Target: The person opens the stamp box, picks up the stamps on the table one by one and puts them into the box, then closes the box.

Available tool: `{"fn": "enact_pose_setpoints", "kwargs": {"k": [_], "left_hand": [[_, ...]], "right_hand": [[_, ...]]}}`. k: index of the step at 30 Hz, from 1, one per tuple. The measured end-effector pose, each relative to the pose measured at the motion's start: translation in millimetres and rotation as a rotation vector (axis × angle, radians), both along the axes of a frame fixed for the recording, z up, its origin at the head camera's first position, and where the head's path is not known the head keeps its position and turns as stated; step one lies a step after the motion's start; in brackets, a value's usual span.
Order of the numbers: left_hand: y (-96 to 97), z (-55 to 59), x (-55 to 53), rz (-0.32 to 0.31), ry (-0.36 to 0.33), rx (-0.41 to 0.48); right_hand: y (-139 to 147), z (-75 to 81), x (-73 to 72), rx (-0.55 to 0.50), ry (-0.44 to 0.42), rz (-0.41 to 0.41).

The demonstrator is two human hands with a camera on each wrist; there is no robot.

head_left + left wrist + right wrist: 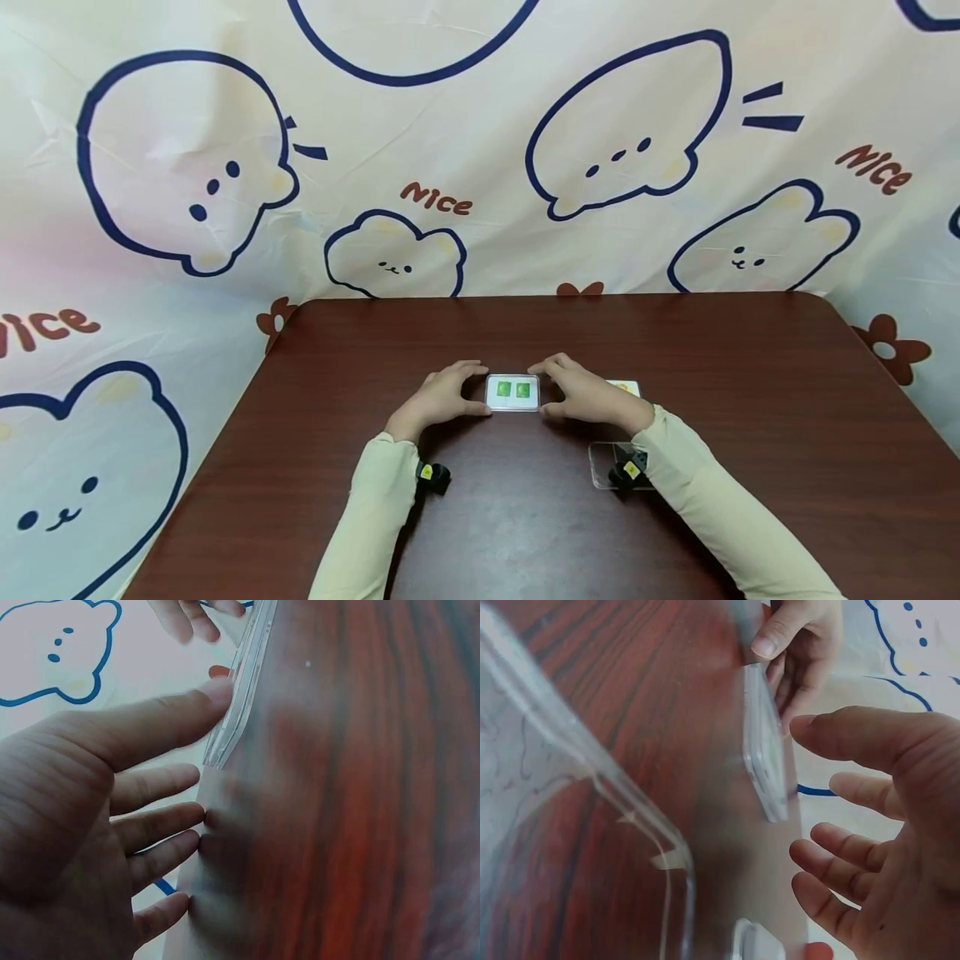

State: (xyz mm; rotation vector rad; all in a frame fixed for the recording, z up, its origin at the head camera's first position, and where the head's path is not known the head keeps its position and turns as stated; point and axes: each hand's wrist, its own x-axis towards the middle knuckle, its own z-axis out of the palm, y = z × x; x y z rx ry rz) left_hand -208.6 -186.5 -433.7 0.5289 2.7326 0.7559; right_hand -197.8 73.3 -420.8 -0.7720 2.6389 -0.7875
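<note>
A small clear case lies flat on the table in the head view, its white face bearing two green squares. At its left end is my left hand, thumb and index finger spread toward the two corners. In the left wrist view that thumb overlaps the case's edge; actual contact is hard to judge. My right hand is by the other end, fingers spread. The right wrist view shows a gap between its thumb and the case. Neither hand curls round the case.
A clear, shallow plastic piece lies under the right wrist, partly hidden by the wrist camera. Behind the right forearm a white item with a yellow print peeks out. The dark wooden table ends at a patterned cloth.
</note>
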Motion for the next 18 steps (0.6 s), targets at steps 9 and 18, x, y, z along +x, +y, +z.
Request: {"fn": "enact_pose_setpoints", "kwargs": {"k": [9, 18], "left_hand": [[0.5, 10.8, 5.6, 0.024, -0.039, 0.191], [27.7, 16.7, 7.2, -0.027, -0.071, 0.324]], "right_hand": [[37.1, 15.6, 21.3, -0.050, 0.032, 0.000], [76.9, 15.4, 47.3, -0.024, 0.022, 0.000]]}}
